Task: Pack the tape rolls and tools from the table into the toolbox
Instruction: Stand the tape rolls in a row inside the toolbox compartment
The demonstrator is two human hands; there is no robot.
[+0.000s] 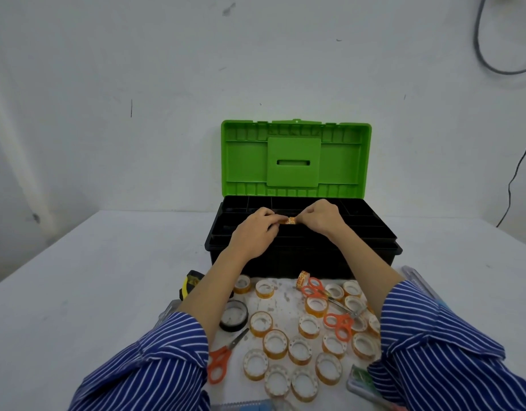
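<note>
pinching one small tape roll [291, 221] between them, both hands' fingers [273, 226] curl above the open toolbox [374, 232].

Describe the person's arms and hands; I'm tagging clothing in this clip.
Both arms wear blue sleeves with thin white stripes, a shirt by the look of it, pushed up so the forearms are bare. The left hand and right hand are bare: no gloves, and no rings, watch or markings visible.

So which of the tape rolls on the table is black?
The black tape roll beside the left forearm, just above the scissors. The other rolls on the table are clear yellowish with white cores.
</note>
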